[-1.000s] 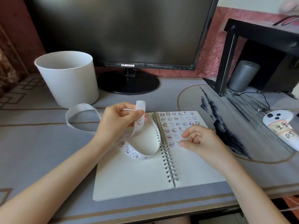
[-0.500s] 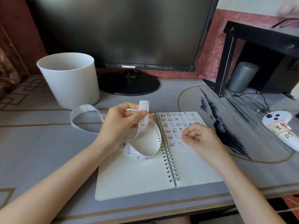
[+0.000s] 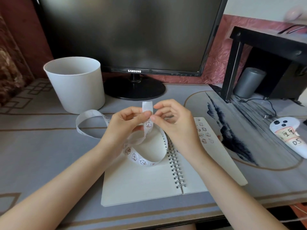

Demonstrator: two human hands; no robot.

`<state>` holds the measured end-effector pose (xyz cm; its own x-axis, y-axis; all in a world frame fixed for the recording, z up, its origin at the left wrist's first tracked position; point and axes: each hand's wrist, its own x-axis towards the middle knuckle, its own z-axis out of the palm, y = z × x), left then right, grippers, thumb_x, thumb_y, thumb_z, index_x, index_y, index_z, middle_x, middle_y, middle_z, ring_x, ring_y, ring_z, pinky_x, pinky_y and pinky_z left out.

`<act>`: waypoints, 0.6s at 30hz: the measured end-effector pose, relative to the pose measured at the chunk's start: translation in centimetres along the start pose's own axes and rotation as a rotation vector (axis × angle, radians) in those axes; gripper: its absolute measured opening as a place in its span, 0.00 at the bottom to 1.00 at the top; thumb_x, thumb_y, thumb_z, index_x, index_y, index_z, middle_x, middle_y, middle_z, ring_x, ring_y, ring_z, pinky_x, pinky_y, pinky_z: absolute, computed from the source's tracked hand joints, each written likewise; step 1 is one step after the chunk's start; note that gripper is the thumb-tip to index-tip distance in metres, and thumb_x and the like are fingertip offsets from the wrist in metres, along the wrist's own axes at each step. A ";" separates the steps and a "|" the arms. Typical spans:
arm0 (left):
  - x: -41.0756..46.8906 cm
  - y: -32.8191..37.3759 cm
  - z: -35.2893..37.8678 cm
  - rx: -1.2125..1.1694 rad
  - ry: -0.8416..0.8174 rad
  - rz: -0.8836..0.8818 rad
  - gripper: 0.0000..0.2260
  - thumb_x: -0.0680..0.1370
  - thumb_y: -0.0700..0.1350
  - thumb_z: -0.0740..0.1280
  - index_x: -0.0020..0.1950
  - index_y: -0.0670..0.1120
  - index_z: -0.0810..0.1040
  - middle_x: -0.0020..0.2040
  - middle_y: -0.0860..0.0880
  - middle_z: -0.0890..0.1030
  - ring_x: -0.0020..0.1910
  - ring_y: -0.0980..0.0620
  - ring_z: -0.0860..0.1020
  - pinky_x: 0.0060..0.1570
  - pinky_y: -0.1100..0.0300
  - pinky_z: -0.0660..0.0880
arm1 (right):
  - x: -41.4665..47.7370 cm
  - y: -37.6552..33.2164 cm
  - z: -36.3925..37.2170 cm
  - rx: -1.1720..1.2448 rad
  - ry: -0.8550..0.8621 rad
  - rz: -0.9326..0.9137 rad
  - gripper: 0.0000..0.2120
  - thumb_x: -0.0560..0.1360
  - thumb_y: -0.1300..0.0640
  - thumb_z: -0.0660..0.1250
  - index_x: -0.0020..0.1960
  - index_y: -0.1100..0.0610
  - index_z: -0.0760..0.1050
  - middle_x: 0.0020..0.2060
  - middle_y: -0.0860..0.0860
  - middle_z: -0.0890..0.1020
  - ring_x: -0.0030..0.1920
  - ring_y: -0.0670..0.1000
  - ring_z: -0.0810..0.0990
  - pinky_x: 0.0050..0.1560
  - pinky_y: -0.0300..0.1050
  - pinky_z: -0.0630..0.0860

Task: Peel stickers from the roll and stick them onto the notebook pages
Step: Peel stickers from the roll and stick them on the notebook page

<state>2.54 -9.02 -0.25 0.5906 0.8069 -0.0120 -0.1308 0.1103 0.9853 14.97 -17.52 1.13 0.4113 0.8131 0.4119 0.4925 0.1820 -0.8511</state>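
An open spiral notebook lies on the desk; its left page is blank and its right page carries several small cartoon stickers. A long white sticker strip curls in loops over the left page and out to the left. My left hand pinches the strip near its upright end. My right hand is just beside it, thumb and forefinger closed on the same stretch of strip at a sticker. Whether that sticker has lifted off I cannot tell.
A white bucket stands at the back left. A black monitor on a round stand is behind the notebook. A black shelf with a grey cylinder sits at the right, and a white controller lies at the desk's right edge.
My right hand has left the right page and moved up and left to the strip held by my left hand. The strip's end now stands higher between both hands.
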 end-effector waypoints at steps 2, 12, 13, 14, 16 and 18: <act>0.0 -0.1 -0.1 -0.062 -0.037 -0.006 0.14 0.69 0.46 0.71 0.51 0.41 0.81 0.46 0.46 0.84 0.45 0.53 0.82 0.49 0.63 0.78 | 0.0 0.2 0.2 0.002 0.029 -0.011 0.06 0.71 0.60 0.73 0.46 0.53 0.78 0.39 0.48 0.82 0.40 0.45 0.79 0.43 0.40 0.76; -0.1 -0.3 0.5 -0.073 -0.074 -0.015 0.16 0.72 0.49 0.68 0.52 0.39 0.81 0.49 0.44 0.84 0.48 0.51 0.83 0.51 0.62 0.79 | -0.3 0.7 0.2 0.029 0.087 -0.037 0.06 0.73 0.63 0.70 0.46 0.53 0.78 0.40 0.48 0.83 0.42 0.46 0.80 0.46 0.47 0.78; -0.1 -0.2 0.5 -0.069 -0.077 -0.014 0.15 0.74 0.48 0.67 0.53 0.38 0.81 0.49 0.44 0.84 0.48 0.52 0.83 0.49 0.63 0.79 | -0.4 0.8 0.3 0.024 0.086 -0.037 0.06 0.73 0.63 0.70 0.46 0.53 0.79 0.40 0.48 0.83 0.42 0.46 0.81 0.46 0.48 0.78; -0.1 -0.2 0.6 -0.067 -0.079 -0.012 0.14 0.75 0.46 0.67 0.53 0.38 0.80 0.49 0.44 0.84 0.47 0.52 0.83 0.46 0.64 0.78 | -0.4 0.8 0.3 0.021 0.087 -0.037 0.06 0.73 0.63 0.70 0.46 0.53 0.80 0.41 0.48 0.84 0.42 0.47 0.81 0.46 0.49 0.78; -0.2 -0.1 0.6 -0.054 -0.085 -0.002 0.12 0.76 0.45 0.66 0.53 0.38 0.80 0.48 0.44 0.84 0.47 0.52 0.83 0.44 0.66 0.77 | -0.4 0.9 0.2 0.010 0.094 -0.048 0.07 0.73 0.63 0.70 0.45 0.51 0.80 0.41 0.49 0.84 0.41 0.47 0.81 0.44 0.47 0.77; -0.2 0.0 0.6 -0.035 -0.088 0.004 0.12 0.76 0.46 0.66 0.52 0.39 0.81 0.47 0.44 0.84 0.46 0.52 0.83 0.43 0.66 0.77 | -0.4 0.9 0.1 -0.002 0.099 -0.056 0.08 0.73 0.63 0.70 0.44 0.50 0.80 0.41 0.49 0.84 0.40 0.46 0.80 0.43 0.44 0.77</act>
<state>2.90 -9.53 -0.16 0.6573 0.7536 0.0087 -0.1599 0.1282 0.9788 15.12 -17.63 0.16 0.4570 0.7428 0.4894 0.5185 0.2246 -0.8251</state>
